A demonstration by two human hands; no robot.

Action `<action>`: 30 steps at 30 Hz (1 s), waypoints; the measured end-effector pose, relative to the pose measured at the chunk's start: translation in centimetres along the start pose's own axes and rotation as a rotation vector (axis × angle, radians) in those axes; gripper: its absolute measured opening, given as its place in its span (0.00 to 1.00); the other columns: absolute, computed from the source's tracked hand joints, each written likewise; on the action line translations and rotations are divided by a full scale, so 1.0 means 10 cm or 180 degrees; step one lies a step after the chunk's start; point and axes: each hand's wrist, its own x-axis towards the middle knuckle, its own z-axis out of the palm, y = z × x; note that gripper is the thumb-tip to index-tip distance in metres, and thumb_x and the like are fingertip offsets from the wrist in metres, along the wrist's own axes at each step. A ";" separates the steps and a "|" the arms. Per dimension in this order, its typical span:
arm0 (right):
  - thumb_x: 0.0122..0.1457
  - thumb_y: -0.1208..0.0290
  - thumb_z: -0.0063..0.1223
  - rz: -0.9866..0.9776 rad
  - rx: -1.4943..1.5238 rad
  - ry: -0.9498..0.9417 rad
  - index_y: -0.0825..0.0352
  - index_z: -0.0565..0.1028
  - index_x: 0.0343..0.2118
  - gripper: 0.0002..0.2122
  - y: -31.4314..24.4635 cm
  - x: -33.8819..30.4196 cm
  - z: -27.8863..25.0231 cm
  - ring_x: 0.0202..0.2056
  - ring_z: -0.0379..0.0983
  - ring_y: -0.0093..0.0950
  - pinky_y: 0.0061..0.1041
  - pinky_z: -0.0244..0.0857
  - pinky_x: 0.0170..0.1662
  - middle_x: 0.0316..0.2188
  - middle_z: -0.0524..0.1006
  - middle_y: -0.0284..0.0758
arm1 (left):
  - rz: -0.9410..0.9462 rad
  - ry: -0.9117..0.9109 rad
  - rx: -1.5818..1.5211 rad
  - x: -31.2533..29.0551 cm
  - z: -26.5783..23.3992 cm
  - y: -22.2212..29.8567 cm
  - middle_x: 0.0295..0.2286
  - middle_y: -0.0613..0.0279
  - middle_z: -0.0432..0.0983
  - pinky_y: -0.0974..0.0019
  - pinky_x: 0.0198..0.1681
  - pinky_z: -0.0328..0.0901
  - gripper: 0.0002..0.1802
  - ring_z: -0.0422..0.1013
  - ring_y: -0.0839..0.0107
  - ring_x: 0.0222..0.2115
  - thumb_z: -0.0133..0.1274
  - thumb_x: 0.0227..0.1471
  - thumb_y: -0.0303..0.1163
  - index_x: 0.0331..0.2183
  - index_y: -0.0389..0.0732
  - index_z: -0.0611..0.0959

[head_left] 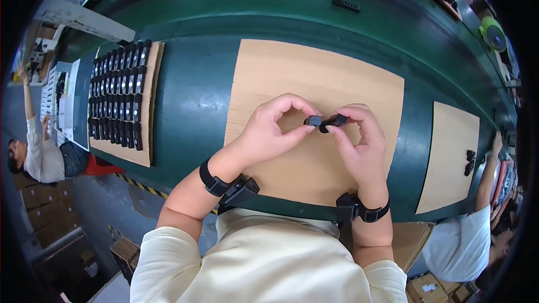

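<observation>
My left hand (275, 123) pinches a small dark block with a grey face (315, 120) between thumb and forefinger. Between the thumb and fingers of my right hand (364, 140) is a small black stick-shaped device (337, 120), much like a clip-on microphone. Its rounded dark end points toward the left piece. The two pieces are very close; whether they touch I cannot tell. Both hands are held over a large brown cardboard sheet (281, 67) on the green table. A black strap with a small box sits on each wrist.
At the left, rows of similar black devices (117, 91) lie on a cardboard sheet (145, 143). One black device (346, 5) lies at the far side. Another cardboard sheet (446, 151) on the right carries a few black pieces (470, 163). People work at both sides.
</observation>
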 end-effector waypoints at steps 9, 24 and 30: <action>0.50 0.85 0.60 0.0233 -0.0297 -0.0105 0.71 0.74 0.42 0.14 -0.37 0.09 -0.11 0.34 0.72 0.23 0.20 0.68 0.40 0.35 0.75 0.35 | 0.0628 0.0340 0.1200 0.07 -0.54 0.38 0.35 0.58 0.79 0.66 0.45 0.68 0.10 0.75 0.67 0.40 0.57 0.45 0.17 0.33 0.37 0.79; 0.47 0.82 0.59 -0.1181 -0.1789 -0.0683 0.68 0.72 0.36 0.12 -0.11 0.89 0.95 0.39 0.73 0.40 0.33 0.70 0.39 0.38 0.74 0.39 | 0.1573 0.0290 0.3141 0.21 -1.35 0.03 0.37 0.61 0.78 0.61 0.41 0.70 0.13 0.73 0.61 0.40 0.61 0.39 0.21 0.32 0.39 0.79; 0.46 0.79 0.62 -0.1130 -0.1914 -0.1309 0.67 0.70 0.40 0.17 -0.15 0.90 1.04 0.44 0.70 0.41 0.34 0.69 0.44 0.43 0.71 0.39 | 0.0977 0.0070 0.2351 0.14 -1.59 -0.06 0.45 0.58 0.73 0.59 0.48 0.66 0.18 0.68 0.59 0.48 0.65 0.37 0.25 0.34 0.40 0.78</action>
